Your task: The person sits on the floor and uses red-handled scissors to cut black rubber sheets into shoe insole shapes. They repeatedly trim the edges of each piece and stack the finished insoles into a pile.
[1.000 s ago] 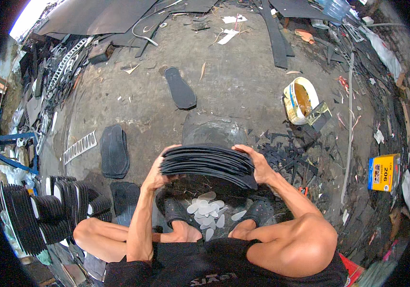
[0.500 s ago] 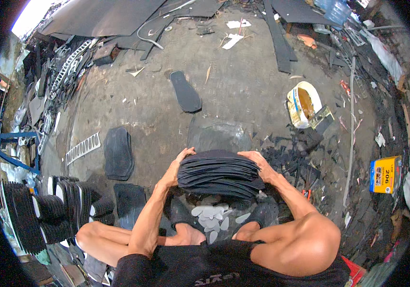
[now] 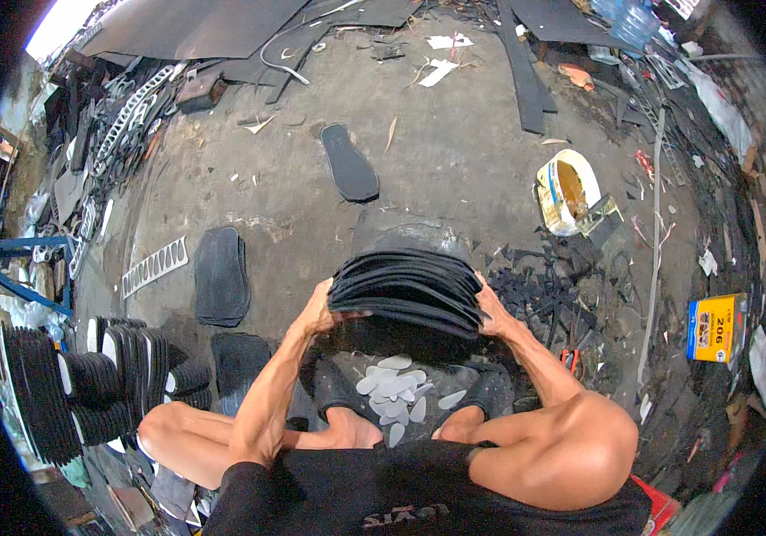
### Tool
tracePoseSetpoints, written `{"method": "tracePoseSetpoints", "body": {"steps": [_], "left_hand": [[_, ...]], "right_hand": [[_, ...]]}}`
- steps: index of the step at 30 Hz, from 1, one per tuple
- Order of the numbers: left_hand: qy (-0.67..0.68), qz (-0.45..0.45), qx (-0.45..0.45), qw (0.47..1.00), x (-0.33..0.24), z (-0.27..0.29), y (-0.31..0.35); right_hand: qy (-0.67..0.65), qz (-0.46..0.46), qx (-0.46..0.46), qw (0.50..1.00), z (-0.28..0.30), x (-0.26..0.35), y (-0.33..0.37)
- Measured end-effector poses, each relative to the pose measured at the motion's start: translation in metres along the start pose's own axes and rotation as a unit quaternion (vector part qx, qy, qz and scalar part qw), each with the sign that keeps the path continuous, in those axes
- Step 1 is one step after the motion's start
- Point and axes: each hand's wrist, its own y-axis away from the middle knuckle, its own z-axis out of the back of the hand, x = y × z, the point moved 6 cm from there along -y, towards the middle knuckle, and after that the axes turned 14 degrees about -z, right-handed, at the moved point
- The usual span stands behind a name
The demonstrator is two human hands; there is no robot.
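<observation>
Between my two hands is a thick stack of black shoe soles (image 3: 405, 286), bowed upward in the middle. My left hand (image 3: 322, 308) grips its left end, the fingers partly hidden beneath the edge. At the opposite end, my right hand (image 3: 492, 308) is closed on the stack. Below it, between my feet, lies a heap of small pale teardrop-shaped pieces (image 3: 392, 389). A single dark sole (image 3: 349, 163) lies on the floor beyond the stack. Another small pile of soles (image 3: 221, 277) rests to the left of my left hand.
Rows of stacked soles (image 3: 97, 384) stand at the lower left. A cut-out strip (image 3: 154, 266) lies near them. An open tub of amber-brown stuff (image 3: 569, 192) sits at the right, above scattered black scraps (image 3: 544, 290). Farther right is a yellow and blue container (image 3: 718, 328).
The stack has risen slightly away from me and now arches, its ends bent downward. Both hands have shifted from its far corners down to its ends.
</observation>
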Motion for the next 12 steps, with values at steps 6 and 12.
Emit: {"method": "tracePoseSetpoints", "body": {"steps": [6,12], "left_hand": [[0.029,0.001,0.027,0.999,-0.079,0.009,-0.004],[0.106,0.064,-0.079,0.989,-0.090,0.030,-0.059]], "right_hand": [[-0.307,-0.241,0.060,0.919,0.052,0.096,-0.009],[-0.221,-0.206,-0.058,0.952,0.125,0.163,-0.051]]}}
